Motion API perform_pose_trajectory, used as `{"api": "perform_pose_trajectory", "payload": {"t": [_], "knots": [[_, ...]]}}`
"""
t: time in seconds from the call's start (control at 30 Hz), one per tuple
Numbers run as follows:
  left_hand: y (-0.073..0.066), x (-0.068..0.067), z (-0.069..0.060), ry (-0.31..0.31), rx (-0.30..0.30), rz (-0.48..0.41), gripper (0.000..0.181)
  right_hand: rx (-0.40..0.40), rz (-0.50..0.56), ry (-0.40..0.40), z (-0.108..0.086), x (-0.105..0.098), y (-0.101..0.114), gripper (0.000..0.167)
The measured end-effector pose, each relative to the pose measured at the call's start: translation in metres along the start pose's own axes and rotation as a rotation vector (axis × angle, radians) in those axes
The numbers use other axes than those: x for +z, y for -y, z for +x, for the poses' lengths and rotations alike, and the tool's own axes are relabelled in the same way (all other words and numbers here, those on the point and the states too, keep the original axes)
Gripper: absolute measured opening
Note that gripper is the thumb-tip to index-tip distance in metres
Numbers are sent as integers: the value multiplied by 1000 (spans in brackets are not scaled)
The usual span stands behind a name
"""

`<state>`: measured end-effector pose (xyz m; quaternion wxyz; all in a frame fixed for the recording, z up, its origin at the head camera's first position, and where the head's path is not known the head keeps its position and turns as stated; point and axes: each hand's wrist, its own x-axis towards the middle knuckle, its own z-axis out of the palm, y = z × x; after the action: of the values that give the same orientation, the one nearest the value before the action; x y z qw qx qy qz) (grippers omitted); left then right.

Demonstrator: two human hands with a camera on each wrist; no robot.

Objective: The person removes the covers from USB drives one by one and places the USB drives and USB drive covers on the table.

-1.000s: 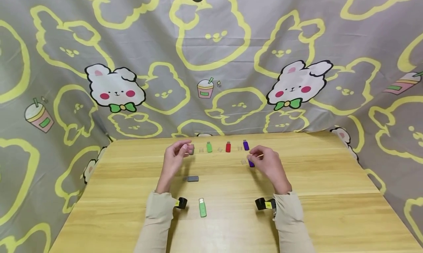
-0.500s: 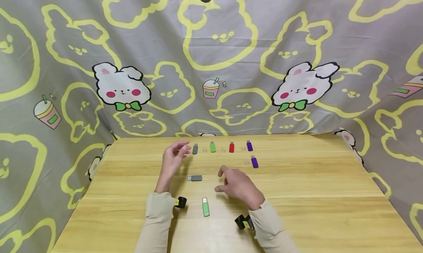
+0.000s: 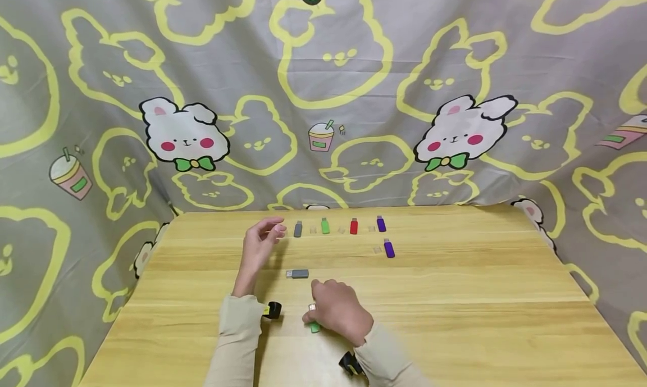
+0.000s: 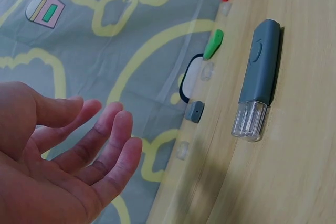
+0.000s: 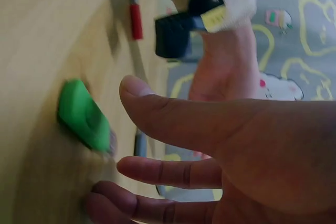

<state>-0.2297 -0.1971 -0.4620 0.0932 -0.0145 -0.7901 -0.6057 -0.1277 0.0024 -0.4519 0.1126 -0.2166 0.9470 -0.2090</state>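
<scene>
We are seeing the right hand hovering over the near green stick on the table, thumb and fingers parted, gripping nothing; whether they are touching it, we cannot tell. The left hand is hovering beside the far grey stick, fingers loosely bent, holding nothing.

Soft glare whitens the near tabletop, while the right wrist view blurs.

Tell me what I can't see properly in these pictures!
Near green stick: head view, partly covered by right hand.
Its tip: right wrist view, blurred.
Left hand: left wrist view, cut off by left edge.
Clear bits: head view, too small to make out.
</scene>
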Motion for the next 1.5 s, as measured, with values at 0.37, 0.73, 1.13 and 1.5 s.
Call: {"api": "perform_pose_trajectory", "payload": {"t": [0.37, 0.73, 1.13, 1.5], "knots": [[-1, 1, -2, 23, 9, 9, 24, -90, -76, -89, 0, 16, 14, 25], [-3, 5, -3, 62, -22, 11, 25, -96, 62, -27, -1, -3, 0, 34], [-23, 23, -10, 179, 33, -18, 23, -49, 321, -222, 6, -44, -53, 13], [-39, 47, -21, 366, 90, -6, 16, 50, 501, -405, 9, -61, -85, 10]]}}
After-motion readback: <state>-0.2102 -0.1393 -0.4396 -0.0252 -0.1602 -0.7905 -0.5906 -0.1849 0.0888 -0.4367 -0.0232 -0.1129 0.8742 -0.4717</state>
